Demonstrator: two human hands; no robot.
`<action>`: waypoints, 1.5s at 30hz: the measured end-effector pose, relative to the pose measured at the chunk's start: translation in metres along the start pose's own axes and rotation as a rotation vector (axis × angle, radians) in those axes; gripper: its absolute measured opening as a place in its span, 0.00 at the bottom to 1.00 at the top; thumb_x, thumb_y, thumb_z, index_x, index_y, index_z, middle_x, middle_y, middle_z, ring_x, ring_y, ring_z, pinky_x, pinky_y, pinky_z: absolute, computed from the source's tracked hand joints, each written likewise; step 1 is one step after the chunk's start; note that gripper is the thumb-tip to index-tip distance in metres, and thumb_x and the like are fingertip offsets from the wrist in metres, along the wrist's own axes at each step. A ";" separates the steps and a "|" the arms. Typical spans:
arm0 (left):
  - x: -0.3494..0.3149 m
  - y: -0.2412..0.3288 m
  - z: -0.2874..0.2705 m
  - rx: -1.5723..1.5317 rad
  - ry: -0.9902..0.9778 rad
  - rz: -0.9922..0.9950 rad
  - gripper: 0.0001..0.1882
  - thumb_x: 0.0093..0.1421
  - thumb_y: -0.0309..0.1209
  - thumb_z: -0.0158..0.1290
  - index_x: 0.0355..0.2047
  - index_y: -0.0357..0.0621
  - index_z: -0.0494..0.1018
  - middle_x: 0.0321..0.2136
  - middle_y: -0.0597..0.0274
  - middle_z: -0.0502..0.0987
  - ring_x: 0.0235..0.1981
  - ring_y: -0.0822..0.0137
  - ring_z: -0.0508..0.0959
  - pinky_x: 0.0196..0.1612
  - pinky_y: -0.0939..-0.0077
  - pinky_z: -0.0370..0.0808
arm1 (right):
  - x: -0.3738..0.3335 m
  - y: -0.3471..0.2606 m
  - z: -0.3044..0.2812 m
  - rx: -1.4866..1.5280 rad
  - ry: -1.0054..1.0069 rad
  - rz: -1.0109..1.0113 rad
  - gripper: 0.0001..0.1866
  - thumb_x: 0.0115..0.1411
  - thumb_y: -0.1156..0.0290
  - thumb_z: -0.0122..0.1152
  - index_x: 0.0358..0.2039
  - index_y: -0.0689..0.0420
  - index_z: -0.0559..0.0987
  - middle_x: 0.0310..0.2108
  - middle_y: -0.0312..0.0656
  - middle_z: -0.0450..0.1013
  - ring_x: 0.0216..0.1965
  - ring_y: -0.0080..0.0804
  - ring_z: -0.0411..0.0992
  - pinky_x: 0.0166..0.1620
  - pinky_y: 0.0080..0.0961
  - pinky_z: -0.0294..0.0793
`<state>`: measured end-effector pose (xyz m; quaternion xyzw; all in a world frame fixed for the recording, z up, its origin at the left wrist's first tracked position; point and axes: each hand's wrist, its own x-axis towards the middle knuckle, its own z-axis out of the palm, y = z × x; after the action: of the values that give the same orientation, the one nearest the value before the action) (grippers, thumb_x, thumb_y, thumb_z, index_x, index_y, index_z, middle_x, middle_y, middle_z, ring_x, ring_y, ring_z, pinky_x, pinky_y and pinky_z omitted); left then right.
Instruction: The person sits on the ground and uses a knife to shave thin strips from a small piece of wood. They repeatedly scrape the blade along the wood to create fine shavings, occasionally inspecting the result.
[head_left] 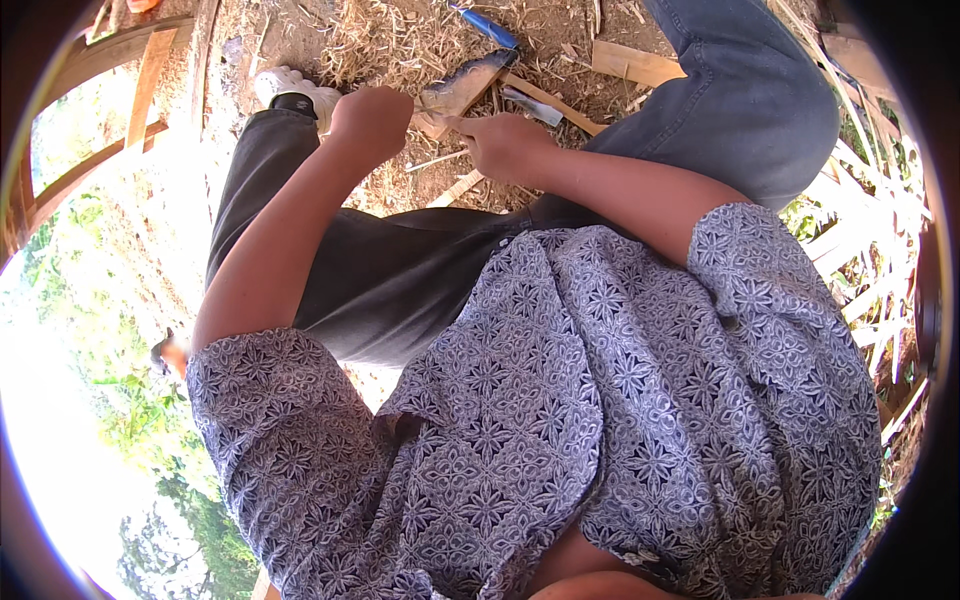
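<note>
My left hand [368, 125] is closed in a fist, its fingers mostly turned away from view. To its right, my right hand [508, 148] has its fingers drawn together, with the fingertips pointing at the left fist. Between the two hands lies the pale end of a wooden block [465, 92], which has a dark, rough upper edge. Whatever either hand grips is hidden or too small to name. Just beyond the block is a slim blue object [488, 28], like a handle.
Wood shavings [375, 40] cover the ground between my legs. A flat board [635, 64] lies near my right knee, with a thin stick [560, 105] and a flat, shiny pale piece [533, 105] nearby. Curved wooden framing [95, 165] stands at far left. Split strips [870, 240] lie at right.
</note>
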<state>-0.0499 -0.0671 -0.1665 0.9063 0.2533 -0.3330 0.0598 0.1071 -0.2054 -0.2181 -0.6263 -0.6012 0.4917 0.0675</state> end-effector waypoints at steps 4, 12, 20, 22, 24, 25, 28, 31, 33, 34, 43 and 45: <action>0.003 0.006 -0.009 0.016 -0.084 -0.053 0.08 0.53 0.26 0.54 0.33 0.45 0.80 0.35 0.54 0.81 0.40 0.53 0.82 0.41 0.61 0.80 | 0.010 0.023 0.009 0.024 0.024 -0.006 0.29 0.61 0.69 0.44 0.64 0.42 0.68 0.38 0.50 0.78 0.40 0.48 0.77 0.42 0.45 0.74; 0.001 0.000 -0.003 -0.021 0.029 -0.005 0.07 0.53 0.26 0.52 0.27 0.42 0.80 0.29 0.49 0.81 0.34 0.50 0.83 0.36 0.58 0.79 | 0.008 0.015 0.014 -0.032 0.122 -0.112 0.25 0.65 0.68 0.41 0.63 0.40 0.69 0.32 0.50 0.78 0.32 0.49 0.76 0.37 0.44 0.74; 0.001 0.001 -0.003 -0.013 0.018 0.004 0.07 0.53 0.26 0.52 0.29 0.43 0.80 0.28 0.51 0.81 0.33 0.51 0.83 0.34 0.59 0.79 | 0.017 0.030 0.007 -0.025 0.023 -0.012 0.26 0.64 0.69 0.42 0.63 0.41 0.69 0.35 0.51 0.78 0.34 0.48 0.77 0.38 0.43 0.75; 0.000 0.002 -0.006 -0.002 -0.001 -0.007 0.07 0.53 0.27 0.53 0.29 0.44 0.80 0.28 0.51 0.81 0.33 0.52 0.83 0.34 0.59 0.79 | 0.022 0.034 0.005 -0.022 -0.004 0.000 0.26 0.64 0.69 0.42 0.63 0.41 0.69 0.35 0.51 0.78 0.34 0.47 0.77 0.37 0.42 0.75; -0.002 0.004 -0.001 0.010 -0.021 -0.017 0.06 0.53 0.27 0.53 0.29 0.44 0.80 0.28 0.52 0.81 0.33 0.52 0.83 0.34 0.60 0.79 | 0.021 0.025 0.000 -0.001 -0.028 -0.009 0.26 0.64 0.68 0.42 0.63 0.39 0.70 0.35 0.51 0.78 0.34 0.46 0.77 0.37 0.42 0.75; -0.003 0.004 -0.002 -0.009 -0.025 -0.030 0.06 0.53 0.27 0.53 0.29 0.43 0.80 0.29 0.52 0.82 0.34 0.52 0.83 0.35 0.59 0.80 | 0.018 0.022 0.001 -0.032 0.030 -0.048 0.25 0.64 0.67 0.43 0.62 0.37 0.71 0.35 0.50 0.78 0.33 0.46 0.77 0.37 0.42 0.75; -0.004 0.002 -0.003 -0.024 -0.066 -0.036 0.06 0.53 0.27 0.53 0.29 0.42 0.79 0.30 0.51 0.81 0.34 0.52 0.83 0.35 0.59 0.80 | 0.017 0.023 0.006 0.018 0.050 -0.013 0.25 0.64 0.67 0.43 0.61 0.37 0.72 0.35 0.49 0.78 0.33 0.47 0.77 0.37 0.42 0.75; -0.008 0.002 -0.001 -0.052 -0.063 -0.056 0.07 0.53 0.27 0.52 0.30 0.42 0.79 0.31 0.50 0.81 0.36 0.51 0.83 0.37 0.57 0.80 | 0.021 0.015 -0.006 -0.087 -0.011 -0.027 0.25 0.63 0.68 0.43 0.61 0.37 0.72 0.35 0.49 0.79 0.34 0.48 0.77 0.38 0.43 0.75; -0.007 0.006 -0.003 -0.050 -0.085 -0.091 0.07 0.53 0.27 0.52 0.31 0.43 0.80 0.31 0.50 0.81 0.37 0.51 0.83 0.38 0.58 0.80 | 0.019 0.014 -0.003 -0.076 0.021 -0.060 0.26 0.63 0.68 0.44 0.61 0.37 0.72 0.36 0.50 0.79 0.35 0.48 0.77 0.39 0.42 0.75; -0.011 -0.003 0.008 -0.042 -0.073 -0.078 0.07 0.53 0.27 0.52 0.31 0.43 0.80 0.32 0.50 0.81 0.37 0.51 0.83 0.38 0.58 0.80 | 0.026 0.012 0.009 -0.094 0.034 -0.062 0.26 0.63 0.68 0.44 0.62 0.37 0.71 0.36 0.50 0.79 0.36 0.48 0.77 0.39 0.42 0.75; -0.012 -0.006 0.018 -0.082 -0.066 -0.092 0.07 0.52 0.26 0.53 0.31 0.43 0.80 0.33 0.52 0.81 0.39 0.52 0.82 0.40 0.59 0.80 | 0.036 0.009 0.003 -0.124 -0.065 0.011 0.31 0.55 0.75 0.47 0.61 0.40 0.72 0.41 0.49 0.78 0.45 0.46 0.77 0.46 0.44 0.76; -0.010 -0.005 0.022 -0.089 -0.065 -0.103 0.07 0.52 0.26 0.53 0.31 0.42 0.80 0.33 0.52 0.81 0.39 0.53 0.82 0.41 0.59 0.80 | 0.035 0.005 0.006 -0.151 -0.075 0.014 0.32 0.56 0.75 0.47 0.62 0.40 0.71 0.41 0.50 0.78 0.44 0.46 0.77 0.46 0.44 0.76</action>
<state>-0.0715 -0.0734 -0.1766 0.8772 0.3120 -0.3533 0.0912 0.0991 -0.1810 -0.2433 -0.6151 -0.6343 0.4683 -0.0062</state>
